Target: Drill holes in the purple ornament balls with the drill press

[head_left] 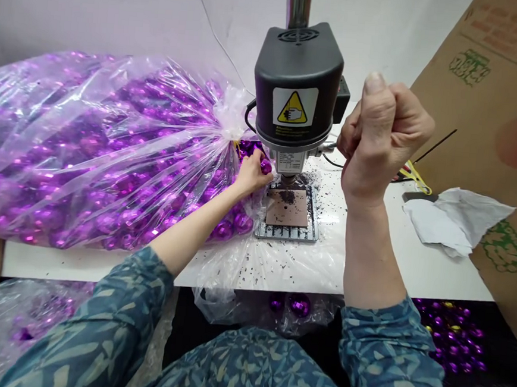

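Observation:
My left hand (253,174) pinches a shiny purple bauble (266,166) just left of the drill press head (297,89). My right hand (381,137) is a raised fist at the right of the machine, closed around the feed lever; the metal hub (329,147) shows beside it, while the grip is hidden in the fingers. Under the spindle, a brown board (295,211) with a small dark hole lies on the slotted metal base (286,234). Dark shavings are heaped on the board and scattered around it.
A big clear bag (110,146) full of purple baubles fills the left of the white table (414,259). Crumpled white paper (453,224) and a cardboard box (504,147) are at right. Below the front edge hangs clear plastic with purple baubles (300,305); more baubles (457,337) lie lower right.

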Tool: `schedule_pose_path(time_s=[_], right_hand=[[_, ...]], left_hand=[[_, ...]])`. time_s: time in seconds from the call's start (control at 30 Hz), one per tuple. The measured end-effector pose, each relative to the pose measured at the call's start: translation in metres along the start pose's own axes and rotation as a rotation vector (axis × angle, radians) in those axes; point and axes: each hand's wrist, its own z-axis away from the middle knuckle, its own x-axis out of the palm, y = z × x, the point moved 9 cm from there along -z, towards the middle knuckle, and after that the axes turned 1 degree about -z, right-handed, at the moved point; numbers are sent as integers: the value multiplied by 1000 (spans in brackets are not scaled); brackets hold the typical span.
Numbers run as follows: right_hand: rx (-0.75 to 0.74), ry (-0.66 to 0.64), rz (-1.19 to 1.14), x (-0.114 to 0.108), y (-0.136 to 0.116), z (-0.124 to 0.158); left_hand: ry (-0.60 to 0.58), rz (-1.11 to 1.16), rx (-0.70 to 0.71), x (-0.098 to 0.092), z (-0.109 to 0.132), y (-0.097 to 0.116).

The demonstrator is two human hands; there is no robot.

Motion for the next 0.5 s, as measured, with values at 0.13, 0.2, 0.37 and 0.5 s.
schedule_pose_path(time_s=[0.13,0.2,0.37,0.5], right_hand=[[-47,43,-5,1,-12,0],[-61,56,-6,2,-16,0],[-49,69,22,2,-14,1],[-31,68,23,1,-14,2]], left_hand=[[-97,426,-154,-8,56,8],[-116,673,-235,-2,76,8],[-109,986,-332,25,89,1],[-129,1040,-332,38,88,-2]])
